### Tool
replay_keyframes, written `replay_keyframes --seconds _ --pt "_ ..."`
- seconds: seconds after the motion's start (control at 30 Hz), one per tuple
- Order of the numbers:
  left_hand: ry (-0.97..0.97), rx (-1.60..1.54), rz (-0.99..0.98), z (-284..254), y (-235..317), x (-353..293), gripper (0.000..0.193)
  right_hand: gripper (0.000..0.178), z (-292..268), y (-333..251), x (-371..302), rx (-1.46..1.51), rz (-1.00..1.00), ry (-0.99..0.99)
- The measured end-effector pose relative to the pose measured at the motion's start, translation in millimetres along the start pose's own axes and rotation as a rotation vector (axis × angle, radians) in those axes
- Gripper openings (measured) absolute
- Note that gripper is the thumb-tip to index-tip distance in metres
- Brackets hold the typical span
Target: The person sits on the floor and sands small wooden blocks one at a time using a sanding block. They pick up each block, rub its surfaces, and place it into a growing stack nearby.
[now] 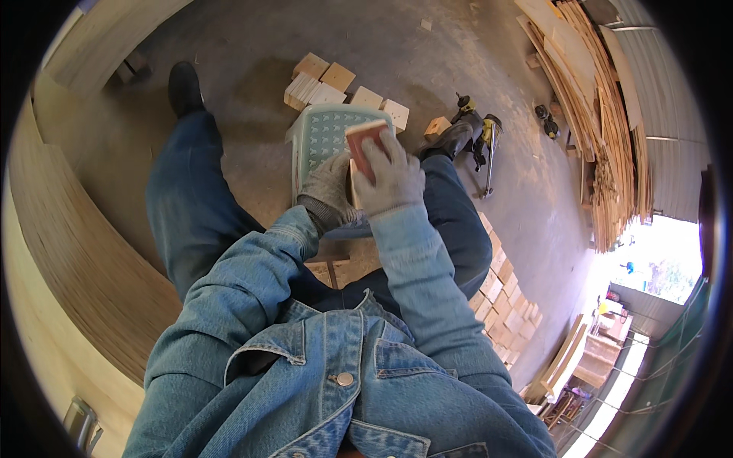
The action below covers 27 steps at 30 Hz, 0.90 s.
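Between my legs stands a pale green plastic stool [305, 141] with a patterned top. My right hand [395, 177], in a grey glove, is closed round a reddish-brown sanding block [360, 140] tilted above the stool's right side. Just left of it my left hand [327, 187], gloved too, grips a pale wooden block [353, 188]. Only a narrow side of that wood shows, since both hands cover the rest. The sanding block lies over the wood's upper part; whether the two touch, I cannot tell.
Several cut wooden blocks [337, 76] sit on the floor beyond the stool. Cordless power tools [489, 131] lie by my right foot. Stacked blocks [504, 305] stand beside my right leg, long boards [584, 99] lean at the far right, and plywood sheets [84, 252] rise on my left.
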<state>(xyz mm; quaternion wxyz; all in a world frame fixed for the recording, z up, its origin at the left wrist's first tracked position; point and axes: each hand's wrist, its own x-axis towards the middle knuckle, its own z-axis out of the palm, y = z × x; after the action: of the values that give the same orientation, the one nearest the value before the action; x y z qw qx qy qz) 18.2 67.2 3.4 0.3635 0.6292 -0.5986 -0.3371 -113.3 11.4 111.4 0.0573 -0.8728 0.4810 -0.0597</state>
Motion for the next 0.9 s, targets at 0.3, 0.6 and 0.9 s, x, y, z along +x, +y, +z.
replay_keyframes --seconds 0.3,0.6,0.9 --pt "-0.019 -0.041 0.011 -5.1 6.5 0.5 0.088 0.065 -6.6 5.0 -35.2 -0.013 0.042 -0.027" --pt "-0.008 -0.015 -0.023 10.5 -10.4 1.8 0.092 0.06 -16.0 7.2 -120.6 0.066 -0.116 0.03" --pt "0.114 -0.026 0.037 12.3 -11.0 2.3 0.088 0.06 1.5 8.7 28.7 -0.01 0.078 -0.029"
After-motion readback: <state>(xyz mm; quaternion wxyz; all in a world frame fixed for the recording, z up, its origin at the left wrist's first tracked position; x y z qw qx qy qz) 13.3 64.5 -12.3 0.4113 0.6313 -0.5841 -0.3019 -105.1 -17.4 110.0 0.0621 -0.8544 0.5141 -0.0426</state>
